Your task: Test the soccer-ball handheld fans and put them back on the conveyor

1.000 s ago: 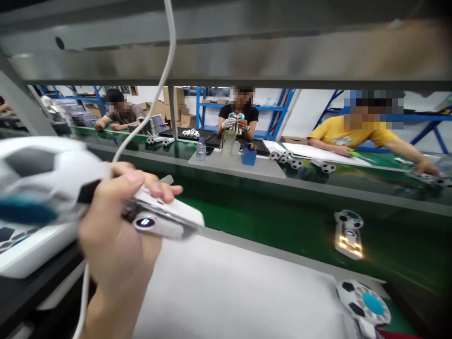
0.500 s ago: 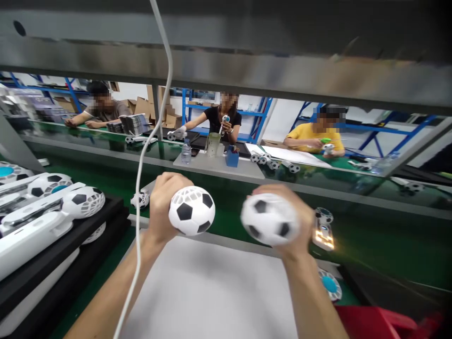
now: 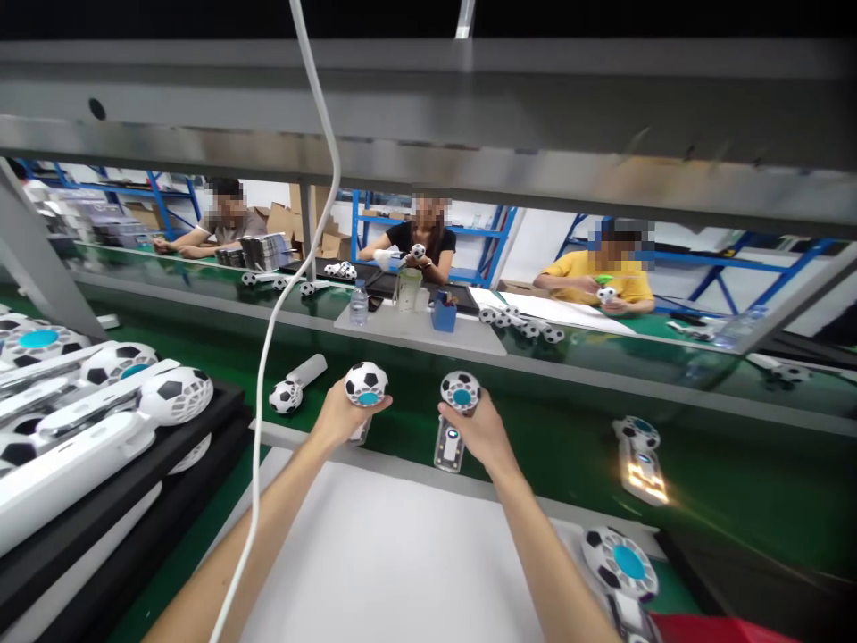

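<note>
Left hand [image 3: 338, 413]: fingers curled closed around the neck of a white left-held device [image 3: 366, 384], its black-patched football head facing up with a teal centre; the body is mostly hidden behind the hand, its lower end showing beneath. Right hand [image 3: 483, 427]: closed about a matching right-held device [image 3: 460, 393], thumb against the underside of the ball head, the clear-fronted body hanging below with a small lit display. Both devices: side by side, well apart, over the green tabletop [image 3: 402, 429], just beyond a white sheet [image 3: 395, 545]; whether their lower ends touch it cannot be told. Left of them: one ball-headed device [image 3: 286, 396], lying on its side. Right: one glowing device [image 3: 643, 469], lying flat; nearer, one teal-centred device [image 3: 619, 563], beside a red item [image 3: 723, 628]. Far left: black trays [image 3: 201, 424], stacked, the top one loaded with similar devices [image 3: 120, 366]. Item, hanging: one white cable [image 3: 268, 348], passing in front of the left forearm. Opposite: three people [image 3: 432, 239], a clear bottle [image 3: 359, 304], a blue box [image 3: 444, 313].
</note>
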Demonstrator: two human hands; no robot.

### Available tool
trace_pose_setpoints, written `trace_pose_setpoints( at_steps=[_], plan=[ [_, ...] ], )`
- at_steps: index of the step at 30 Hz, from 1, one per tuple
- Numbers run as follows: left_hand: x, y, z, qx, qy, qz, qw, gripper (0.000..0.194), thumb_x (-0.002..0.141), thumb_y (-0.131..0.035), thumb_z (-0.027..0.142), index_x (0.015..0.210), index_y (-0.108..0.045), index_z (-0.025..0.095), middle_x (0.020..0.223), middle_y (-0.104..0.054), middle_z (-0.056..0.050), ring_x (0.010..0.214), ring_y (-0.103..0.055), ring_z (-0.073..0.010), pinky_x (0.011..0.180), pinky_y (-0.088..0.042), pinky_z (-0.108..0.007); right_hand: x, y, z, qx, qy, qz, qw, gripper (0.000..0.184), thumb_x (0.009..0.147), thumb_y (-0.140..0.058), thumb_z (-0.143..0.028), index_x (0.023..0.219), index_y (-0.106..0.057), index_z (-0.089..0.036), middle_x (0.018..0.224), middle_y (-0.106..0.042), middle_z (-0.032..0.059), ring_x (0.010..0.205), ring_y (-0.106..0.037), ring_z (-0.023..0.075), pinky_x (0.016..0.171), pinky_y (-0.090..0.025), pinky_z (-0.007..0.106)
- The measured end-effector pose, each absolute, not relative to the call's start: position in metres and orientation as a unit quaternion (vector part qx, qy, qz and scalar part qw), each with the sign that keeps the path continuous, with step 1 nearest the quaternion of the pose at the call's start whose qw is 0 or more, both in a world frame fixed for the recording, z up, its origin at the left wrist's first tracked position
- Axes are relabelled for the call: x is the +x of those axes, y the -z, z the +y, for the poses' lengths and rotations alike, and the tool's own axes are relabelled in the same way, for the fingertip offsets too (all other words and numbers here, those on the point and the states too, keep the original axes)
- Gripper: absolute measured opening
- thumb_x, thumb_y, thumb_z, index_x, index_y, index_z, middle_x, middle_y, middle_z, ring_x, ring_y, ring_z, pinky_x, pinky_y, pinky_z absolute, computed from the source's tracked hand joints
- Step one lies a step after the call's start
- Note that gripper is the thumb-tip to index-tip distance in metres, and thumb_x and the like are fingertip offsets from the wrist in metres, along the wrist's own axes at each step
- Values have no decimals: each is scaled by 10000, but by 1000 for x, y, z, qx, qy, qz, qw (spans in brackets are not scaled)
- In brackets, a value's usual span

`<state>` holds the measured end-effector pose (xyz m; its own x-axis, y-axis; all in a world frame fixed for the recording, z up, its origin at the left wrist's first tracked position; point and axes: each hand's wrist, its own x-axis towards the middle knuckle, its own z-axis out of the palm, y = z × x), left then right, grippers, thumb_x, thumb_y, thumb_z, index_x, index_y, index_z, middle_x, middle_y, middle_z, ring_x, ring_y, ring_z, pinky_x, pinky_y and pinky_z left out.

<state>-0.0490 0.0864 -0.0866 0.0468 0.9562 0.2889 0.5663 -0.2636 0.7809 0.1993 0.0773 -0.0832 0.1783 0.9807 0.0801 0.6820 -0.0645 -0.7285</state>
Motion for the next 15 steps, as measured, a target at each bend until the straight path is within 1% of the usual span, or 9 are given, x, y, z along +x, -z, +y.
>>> trace_pose_setpoints(
  at_steps=[1, 2, 4, 7, 9, 11, 13, 15],
  plan=[
    [-49, 92, 89, 677, -391, 574, 242, 492, 797, -659, 567, 1097, -604, 182, 1013, -722, -78, 892, -685, -256, 728, -527, -315, 200, 85, 78, -708, -229, -603, 288, 626, 876, -610, -401, 1419, -403, -168, 1186, -669, 147, 1018, -666, 294, 835, -505, 379],
    [-49, 96, 91, 674, -374, 591, 238, 508, 811, -646, 566, 1139, -584, 184, 1043, -717, -85, 917, -682, -262, 739, -524, -319, 200, 86, 77, -715, -234, -612, 244, 636, 874, -625, -357, 1439, -390, -183, 1179, -666, 144, 995, -666, 287, 840, -499, 392],
    [-51, 106, 94, 671, -334, 626, 216, 491, 846, -625, 519, 1190, -552, 177, 1097, -697, -113, 1001, -657, -292, 790, -510, -350, 201, 86, 75, -713, -242, -637, 164, 575, 879, -647, -307, 1406, -449, -190, 1137, -662, 124, 933, -660, 251, 832, -504, 397],
    [-54, 118, 99, 675, -274, 665, 166, 466, 896, -588, 434, 1252, -521, 140, 1191, -641, -170, 1166, -561, -355, 895, -470, -440, 202, 83, 70, -704, -237, -664, 87, 439, 927, -623, -326, 1322, -526, -163, 1062, -648, 87, 865, -638, 203, 808, -521, 392],
    [-58, 125, 100, 679, -241, 680, 135, 473, 930, -559, 401, 1313, -496, 132, 1268, -592, -173, 1240, -503, -353, 970, -434, -505, 202, 80, 67, -699, -230, -674, 63, 389, 958, -584, -349, 1295, -540, -158, 1047, -639, 78, 847, -629, 192, 790, -525, 382],
    [-62, 128, 101, 686, -215, 686, 112, 450, 946, -554, 377, 1329, -508, 145, 1306, -564, -148, 1267, -483, -327, 1023, -401, -543, 201, 79, 66, -687, -226, -689, 54, 350, 972, -561, -366, 1256, -562, -161, 1065, -628, 76, 845, -620, 183, 775, -522, 365],
    [-64, 127, 101, 698, -199, 681, 94, 405, 935, -577, 356, 1293, -558, 168, 1321, -557, -122, 1288, -467, -308, 1054, -385, -530, 200, 79, 66, -670, -223, -706, 54, 301, 970, -556, -377, 1166, -602, -153, 1105, -611, 80, 870, -608, 181, 784, -513, 358],
    [-65, 121, 101, 705, -198, 677, 71, 350, 927, -578, 328, 1253, -603, 203, 1357, -540, -107, 1343, -412, -302, 1096, -353, -486, 198, 79, 65, -654, -221, -721, 53, 257, 966, -556, -377, 1047, -630, -145, 1137, -599, 79, 882, -597, 175, 796, -504, 352]
  ],
)
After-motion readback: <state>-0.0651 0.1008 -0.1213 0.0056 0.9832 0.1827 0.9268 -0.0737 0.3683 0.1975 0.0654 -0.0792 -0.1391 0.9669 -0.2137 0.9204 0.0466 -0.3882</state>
